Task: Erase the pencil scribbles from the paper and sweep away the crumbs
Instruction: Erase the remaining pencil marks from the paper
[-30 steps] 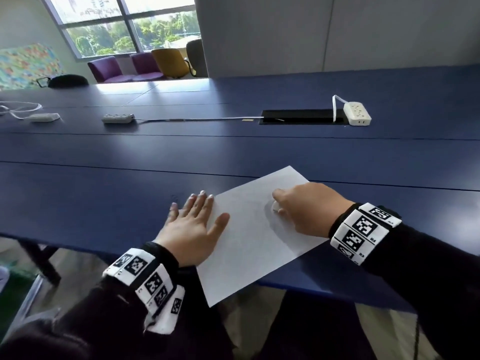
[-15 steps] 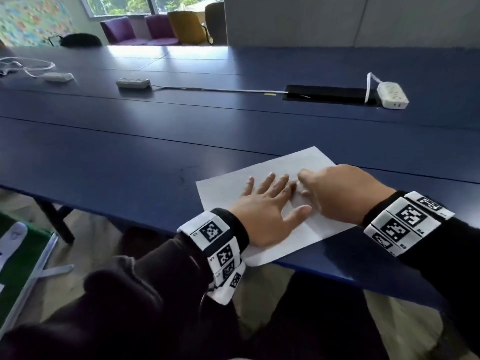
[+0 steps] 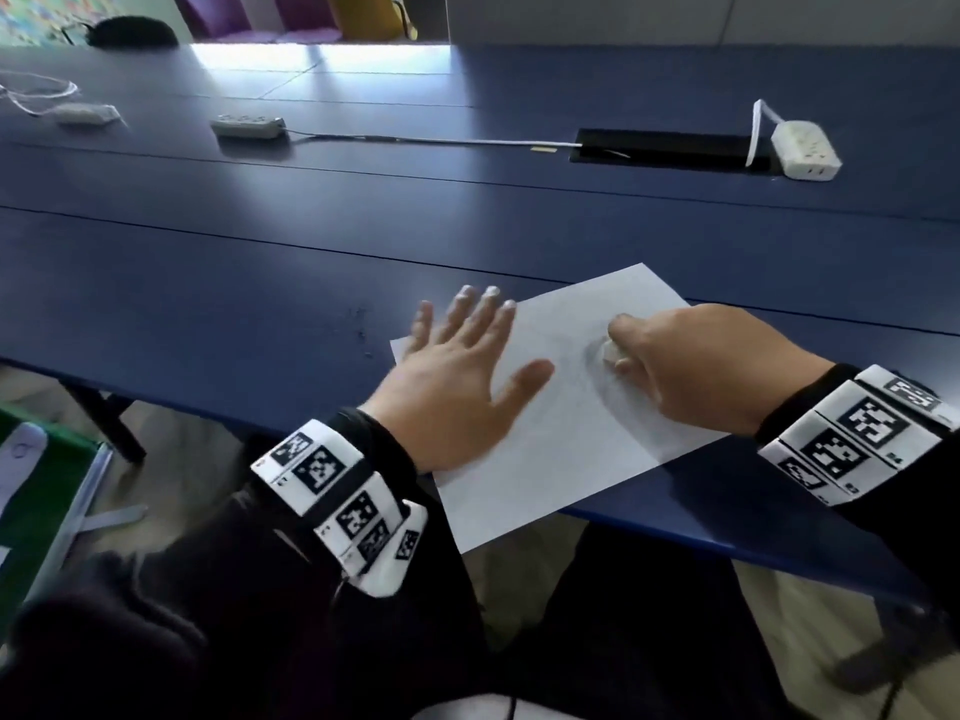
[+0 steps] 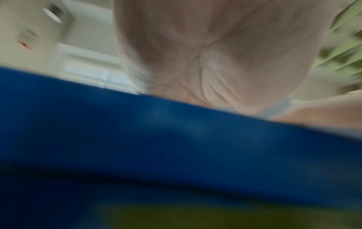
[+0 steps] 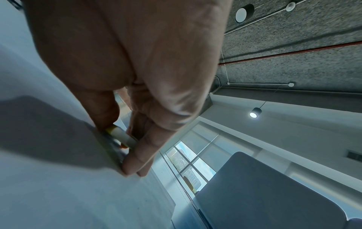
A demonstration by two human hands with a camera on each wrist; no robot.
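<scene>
A white sheet of paper [image 3: 561,449] lies at an angle on the blue table [image 3: 260,283], its near corner hanging over the front edge. Faint grey pencil marks [image 3: 597,379] show near its middle. My right hand [image 3: 696,366] pinches a small white eraser [image 3: 610,350] and presses it on the sheet; in the right wrist view the eraser [image 5: 121,134] sits between thumb and fingers. My left hand [image 3: 462,376] lies flat with fingers spread over the sheet's left edge. Dark crumbs [image 3: 361,330] speckle the table left of the paper. The left wrist view is blurred.
Power strips lie far back: one at the right [image 3: 805,150] beside a black cable slot [image 3: 670,150], one at the left [image 3: 249,126] with a long cord. A white adapter with a cable [image 3: 78,112] sits far left. Chairs stand beyond the table.
My left hand has swept back leftwards across the paper, from beside the right hand to the sheet's left edge. The right hand stays on the eraser at the sheet's middle.
</scene>
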